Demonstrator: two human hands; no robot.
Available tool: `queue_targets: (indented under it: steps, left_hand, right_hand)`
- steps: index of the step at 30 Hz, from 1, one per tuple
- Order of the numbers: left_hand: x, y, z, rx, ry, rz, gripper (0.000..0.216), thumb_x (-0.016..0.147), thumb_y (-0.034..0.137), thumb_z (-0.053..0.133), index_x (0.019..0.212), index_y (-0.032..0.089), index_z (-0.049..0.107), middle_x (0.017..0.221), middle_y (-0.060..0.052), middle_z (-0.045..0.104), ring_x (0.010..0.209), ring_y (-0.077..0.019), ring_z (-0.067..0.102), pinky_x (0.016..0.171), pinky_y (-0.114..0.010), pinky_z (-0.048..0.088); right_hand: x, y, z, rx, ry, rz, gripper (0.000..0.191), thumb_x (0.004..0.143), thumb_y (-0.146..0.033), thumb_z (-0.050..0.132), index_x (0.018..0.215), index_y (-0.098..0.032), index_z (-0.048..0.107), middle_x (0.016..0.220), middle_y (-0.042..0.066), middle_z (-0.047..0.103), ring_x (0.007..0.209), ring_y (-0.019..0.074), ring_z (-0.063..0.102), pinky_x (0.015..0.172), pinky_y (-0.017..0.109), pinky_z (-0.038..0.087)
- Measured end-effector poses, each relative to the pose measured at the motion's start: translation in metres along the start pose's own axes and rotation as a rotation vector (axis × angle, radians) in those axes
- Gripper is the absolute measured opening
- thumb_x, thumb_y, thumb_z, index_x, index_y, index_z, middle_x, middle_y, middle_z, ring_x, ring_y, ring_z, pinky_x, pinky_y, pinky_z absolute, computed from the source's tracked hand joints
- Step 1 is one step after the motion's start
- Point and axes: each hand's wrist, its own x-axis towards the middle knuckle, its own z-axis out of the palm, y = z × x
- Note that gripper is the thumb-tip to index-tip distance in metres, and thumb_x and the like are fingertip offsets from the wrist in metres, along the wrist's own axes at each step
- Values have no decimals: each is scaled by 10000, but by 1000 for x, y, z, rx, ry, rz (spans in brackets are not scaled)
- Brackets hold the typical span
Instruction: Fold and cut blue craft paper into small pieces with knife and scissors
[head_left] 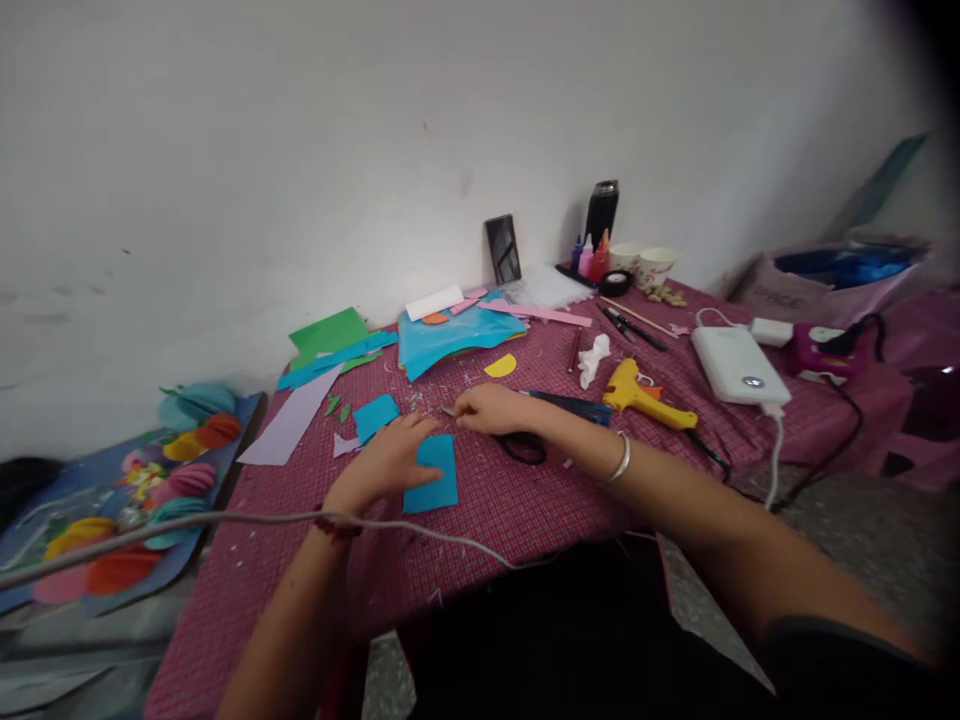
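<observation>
My left hand (390, 462) is open, its fingers spread over two blue paper pieces. One blue square (439, 485) lies partly beneath its thumb; the other blue piece (375, 415) is just beyond the fingers. Close by on the right, my right hand (486, 408) is closed, fingertips pinched together. A pair of scissors appears to run under it: a pointed tip shows at the fingers and the black handle (523, 449) shows below the wrist. The middle of the scissors is hidden by the hand. Small green paper leaves (334, 405) lie left of the blue pieces.
A yellow glue gun (641, 395), white power bank (739, 365), pens (626, 325) and crumpled tissue (594, 360) lie on the right. Coloured paper sheets (450, 340), a phone (503, 250) and glue bottles (589, 260) are behind. A cable (285, 517) crosses in front of my left wrist.
</observation>
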Motion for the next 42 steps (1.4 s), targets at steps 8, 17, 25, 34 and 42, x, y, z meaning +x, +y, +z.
queue_targets:
  steps: [8, 17, 25, 34, 42]
  left_hand:
    - [-4, -43, 29, -503, 82, -191, 446, 522, 204, 751, 962, 194, 678, 938, -61, 678, 855, -263, 612, 767, -341, 455]
    - [-5, -33, 15, -1449, 578, -193, 205, 596, 193, 787, 726, 174, 629, 804, 9, 649, 710, -110, 592, 685, -230, 484]
    - [1, -15, 23, -1480, 711, -157, 198, 561, 172, 801, 689, 175, 651, 861, -18, 671, 848, -157, 619, 875, -310, 480]
    - [4, -8, 28, -1468, 718, -52, 378, 604, 507, 757, 784, 181, 695, 900, -64, 662, 920, -239, 617, 887, -398, 504]
    - [9, -26, 36, -1563, 764, -143, 301, 601, 430, 803, 776, 204, 709, 814, -8, 691, 804, -190, 653, 794, -315, 574]
  right_hand:
    - [2, 2, 25, 199, 109, -1, 176, 813, -198, 549, 888, -157, 703, 795, 29, 695, 694, 143, 575, 624, 232, 371]
    - [-6, 0, 34, 1022, 205, 1, 449, 919, -552, 377, 1153, -216, 562, 1022, 67, 618, 839, 158, 598, 740, 315, 498]
    - [-11, -12, 42, 1528, 56, -20, 529, 795, -558, 606, 1229, -289, 467, 984, 32, 643, 866, 179, 657, 846, 395, 492]
    - [-11, -14, 41, 1594, 125, 49, 386, 799, -475, 629, 1118, -275, 543, 941, 16, 665, 868, 180, 665, 798, 353, 513]
    - [4, 23, -18, 1092, 379, 202, 539, 929, -603, 209, 1249, -225, 421, 1002, 108, 659, 821, 225, 659, 733, 414, 544]
